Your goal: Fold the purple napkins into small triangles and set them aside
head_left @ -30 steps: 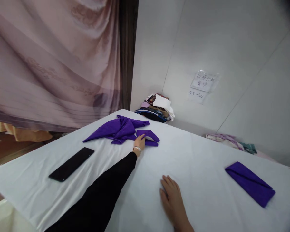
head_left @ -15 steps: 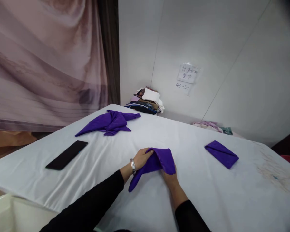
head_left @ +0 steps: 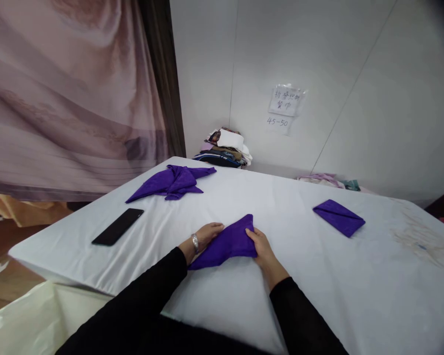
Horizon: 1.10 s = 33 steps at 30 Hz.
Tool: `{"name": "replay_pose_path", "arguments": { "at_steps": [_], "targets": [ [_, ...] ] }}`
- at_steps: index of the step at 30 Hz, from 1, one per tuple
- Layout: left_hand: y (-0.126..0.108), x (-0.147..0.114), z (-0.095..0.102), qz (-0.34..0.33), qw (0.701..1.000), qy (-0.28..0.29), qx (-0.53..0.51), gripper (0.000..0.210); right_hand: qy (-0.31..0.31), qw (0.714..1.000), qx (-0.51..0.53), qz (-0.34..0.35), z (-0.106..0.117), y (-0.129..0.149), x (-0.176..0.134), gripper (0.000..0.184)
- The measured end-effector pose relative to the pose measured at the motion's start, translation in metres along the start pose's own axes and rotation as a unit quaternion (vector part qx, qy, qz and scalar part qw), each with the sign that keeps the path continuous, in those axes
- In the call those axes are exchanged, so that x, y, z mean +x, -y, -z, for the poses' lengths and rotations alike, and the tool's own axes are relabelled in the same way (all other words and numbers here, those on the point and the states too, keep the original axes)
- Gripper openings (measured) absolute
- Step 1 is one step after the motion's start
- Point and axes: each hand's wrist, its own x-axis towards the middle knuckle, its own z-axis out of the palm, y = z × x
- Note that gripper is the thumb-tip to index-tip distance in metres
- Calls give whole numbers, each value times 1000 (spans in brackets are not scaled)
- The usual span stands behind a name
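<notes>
Between my two hands is a folded purple napkin [head_left: 229, 242], a tapering piece of cloth with one corner pointing up and a narrow end trailing to the lower left. My left hand [head_left: 206, 234], with a silver bracelet at the wrist, grips its left edge; part of the fingers is hidden by the cloth. On the opposite edge, my right hand [head_left: 262, 247] pinches the fabric, thumb on top. Farther right lies a second purple napkin [head_left: 339, 218], folded into a flat packet. A loosely shaped purple napkin [head_left: 173, 182] rests at the back left.
A black phone [head_left: 117, 227] lies on the left of the white-covered table [head_left: 299, 301]. Stacked cloths [head_left: 225, 148] stand behind the far edge, below a handwritten sign [head_left: 284, 101] on the wall. A pale lined bin [head_left: 55, 315] is at the lower left; a curtain [head_left: 70, 98] hangs behind.
The held napkin has been turned and flattened, its drooping fold gone. My right hand has come out from beneath it to the right edge. The camera view has shifted slightly.
</notes>
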Motion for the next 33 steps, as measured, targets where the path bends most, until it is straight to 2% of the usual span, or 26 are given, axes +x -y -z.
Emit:
{"name": "replay_pose_path", "arguments": {
  "at_steps": [4,6,8,11,13,14,17,21,26,33],
  "targets": [
    [6,-15,5,23,1000,4,4,52,-15,1000,-9,16,2,4,1,34],
    [6,-18,6,-14,1000,-2,24,50,-10,999,-17,40,2,7,0,37],
    [4,-16,9,-85,993,-43,65,42,2,997,-21,78,2,11,0,41],
    [-2,-9,14,-193,950,-153,191,33,20,995,-14,96,3,14,0,50],
    [-3,-7,16,-238,902,-208,296,31,19,998,-5,52,5,13,1,58],
    [-1,-7,16,-256,879,-215,339,31,14,1000,-1,26,7,11,2,64],
    [7,-13,5,-309,838,-174,416,33,9,1000,7,-10,9,6,4,76],
    [18,-14,-17,-312,817,-122,470,41,19,1000,-25,4,8,2,6,69],
    [24,2,-33,-275,816,-113,497,40,0,997,-73,20,5,-2,7,65],
    [25,3,-32,-270,831,-100,475,40,6,992,-120,35,5,-9,11,57]
  ]
}}
